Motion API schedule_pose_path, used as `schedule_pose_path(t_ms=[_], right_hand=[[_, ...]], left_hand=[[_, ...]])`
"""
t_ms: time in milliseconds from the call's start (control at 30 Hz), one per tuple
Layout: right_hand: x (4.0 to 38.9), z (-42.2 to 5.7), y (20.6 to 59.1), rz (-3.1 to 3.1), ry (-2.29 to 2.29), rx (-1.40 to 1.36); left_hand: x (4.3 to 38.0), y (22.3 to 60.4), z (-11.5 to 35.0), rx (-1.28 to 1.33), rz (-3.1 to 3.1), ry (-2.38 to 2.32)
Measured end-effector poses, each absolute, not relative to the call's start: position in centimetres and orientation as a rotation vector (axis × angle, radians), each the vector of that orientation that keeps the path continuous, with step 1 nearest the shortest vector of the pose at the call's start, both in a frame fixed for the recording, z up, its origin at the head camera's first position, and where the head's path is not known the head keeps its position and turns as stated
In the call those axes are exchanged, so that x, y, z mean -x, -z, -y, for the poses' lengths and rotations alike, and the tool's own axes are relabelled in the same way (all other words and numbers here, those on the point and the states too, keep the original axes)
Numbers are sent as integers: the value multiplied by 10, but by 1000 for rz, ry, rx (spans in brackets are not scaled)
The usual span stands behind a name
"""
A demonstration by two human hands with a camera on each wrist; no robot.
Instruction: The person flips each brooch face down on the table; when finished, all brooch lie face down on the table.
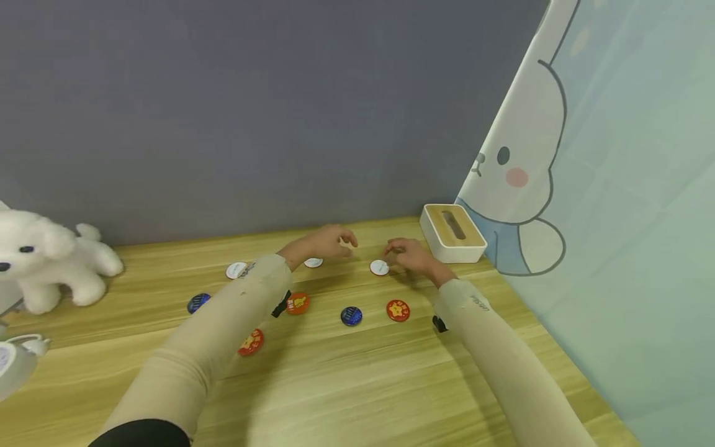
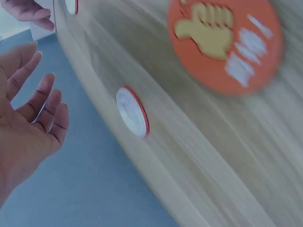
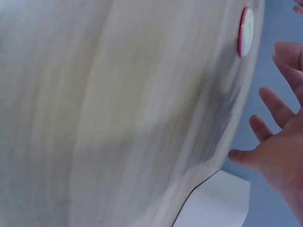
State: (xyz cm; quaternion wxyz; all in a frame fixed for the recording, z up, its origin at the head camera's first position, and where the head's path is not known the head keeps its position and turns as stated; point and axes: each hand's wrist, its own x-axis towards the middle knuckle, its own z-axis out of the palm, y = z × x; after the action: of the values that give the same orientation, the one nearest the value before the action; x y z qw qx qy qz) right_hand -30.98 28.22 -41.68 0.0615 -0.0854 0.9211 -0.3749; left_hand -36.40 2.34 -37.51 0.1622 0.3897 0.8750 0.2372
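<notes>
My left hand (image 1: 331,241) hovers over the back of the table, fingers loosely bent and holding nothing. Just below it lies a white round disc (image 1: 313,262); in the left wrist view this white disc (image 2: 132,112) shows a red rim. Beside another white disc (image 1: 379,267) is my right hand (image 1: 410,256), raised above the wood with its fingers spread in the right wrist view. Nearer me lie an orange thumbs-up disc (image 1: 298,303), a blue disc (image 1: 351,316) and a red disc (image 1: 398,310) with a yellow star figure.
At the left are a third white disc (image 1: 237,270), another blue disc (image 1: 198,303) and a red disc (image 1: 251,343) partly behind my sleeve. A white tissue box (image 1: 455,239) stands right of my right hand. A white plush toy (image 1: 53,257) sits far left. A grey panel (image 1: 268,124) borders the table's back.
</notes>
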Motion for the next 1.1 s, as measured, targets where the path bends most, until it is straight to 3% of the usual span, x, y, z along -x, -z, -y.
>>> schedule_pose_path(t_ms=[467, 1100], right_hand=[[317, -243, 408, -2773, 1106, 423], [315, -165, 394, -2571, 1187, 627]], left_hand=[[351, 357, 46, -1033, -2614, -685], [324, 359, 137, -853, -2737, -681]])
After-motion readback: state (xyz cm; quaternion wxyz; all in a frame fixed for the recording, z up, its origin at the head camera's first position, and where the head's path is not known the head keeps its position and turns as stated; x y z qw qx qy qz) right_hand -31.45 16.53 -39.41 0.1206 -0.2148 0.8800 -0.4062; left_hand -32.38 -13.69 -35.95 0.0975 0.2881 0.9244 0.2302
